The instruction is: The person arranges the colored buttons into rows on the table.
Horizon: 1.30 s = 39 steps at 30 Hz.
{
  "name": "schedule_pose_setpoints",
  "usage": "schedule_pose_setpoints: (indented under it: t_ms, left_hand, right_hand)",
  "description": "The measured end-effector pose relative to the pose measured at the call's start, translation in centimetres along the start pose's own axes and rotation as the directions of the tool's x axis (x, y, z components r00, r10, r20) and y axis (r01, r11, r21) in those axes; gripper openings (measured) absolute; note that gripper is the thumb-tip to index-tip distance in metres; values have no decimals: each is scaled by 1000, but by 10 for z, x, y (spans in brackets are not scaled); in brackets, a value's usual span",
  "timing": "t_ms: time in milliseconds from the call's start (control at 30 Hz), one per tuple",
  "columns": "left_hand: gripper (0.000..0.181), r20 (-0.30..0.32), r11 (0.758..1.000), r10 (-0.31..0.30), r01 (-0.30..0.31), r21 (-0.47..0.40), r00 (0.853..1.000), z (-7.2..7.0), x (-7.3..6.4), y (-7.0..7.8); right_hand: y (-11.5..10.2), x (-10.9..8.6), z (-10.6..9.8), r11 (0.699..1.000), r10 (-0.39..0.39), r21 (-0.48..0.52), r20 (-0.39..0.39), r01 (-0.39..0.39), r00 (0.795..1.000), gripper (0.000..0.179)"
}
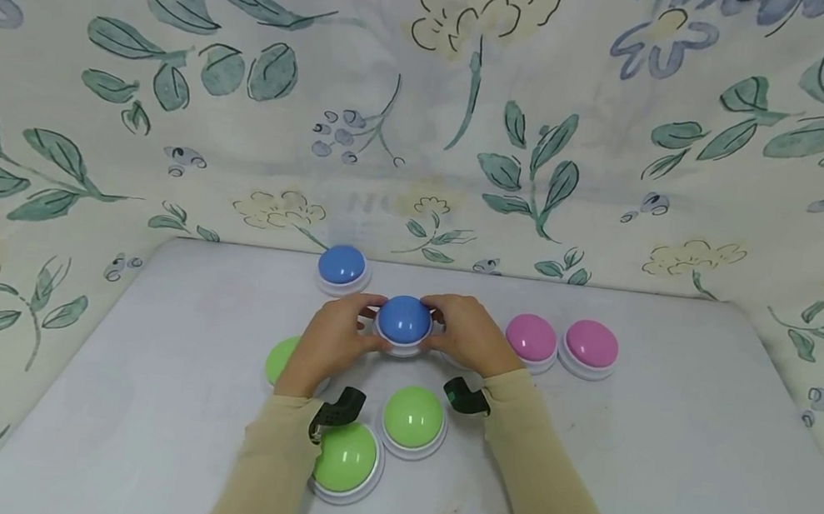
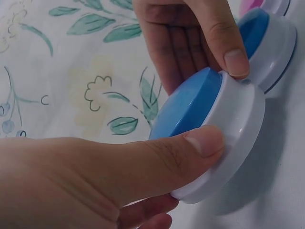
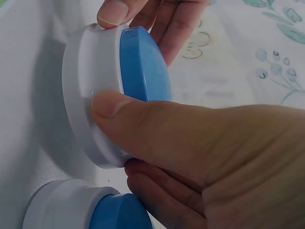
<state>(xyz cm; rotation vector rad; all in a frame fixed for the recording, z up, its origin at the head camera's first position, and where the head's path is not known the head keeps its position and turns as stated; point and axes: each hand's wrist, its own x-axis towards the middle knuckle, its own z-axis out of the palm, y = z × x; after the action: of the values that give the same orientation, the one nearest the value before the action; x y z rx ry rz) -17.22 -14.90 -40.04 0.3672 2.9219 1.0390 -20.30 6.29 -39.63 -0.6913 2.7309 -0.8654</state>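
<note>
We see a flowered cloth (image 1: 594, 176) standing behind and beside a white table (image 1: 674, 486). Two tan sleeves (image 1: 262, 467) reach in from the near edge, a small black device at each wrist.

We find both hands at work on one thing: the left hand (image 1: 328, 340) and the right hand (image 1: 475, 335) grip the same blue button (image 1: 404, 321) from opposite sides, fingers curled and thumbs pressed on its white base. It lies directly between the two sets of fingertips — neither hand is nearer. Being round, it offers us no long axis; its dome faces up and toward the wearer. From the wrist views we judge the base to be tilted and just off the table, its shadow falling beside it.

Around it we count three green buttons (image 1: 413, 418) on the near side, one partly behind the left wrist, and two pink buttons (image 1: 591, 344) to the right, side by side. One spare blue button (image 1: 341, 265) sits at the back, left of the held one; another, the hidden blue button (image 3: 121, 214), lies just beside the right hand's fingers — the head view almost loses it under that hand.
</note>
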Motion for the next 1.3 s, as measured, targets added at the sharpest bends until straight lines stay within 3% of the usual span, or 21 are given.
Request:
schedule_pose_setpoints:
  t_ms: [900, 1300]
  left_hand:
    - [61, 53, 998, -59, 60, -17, 997, 8, 2, -1]
    - [63, 66, 997, -76, 77, -21, 995, 10, 2, -3]
  right_hand:
    - [-7, 5, 4, 989, 57, -140, 85, -45, 995, 63]
    - [-8, 5, 5, 989, 62, -141, 97, -48, 993, 63]
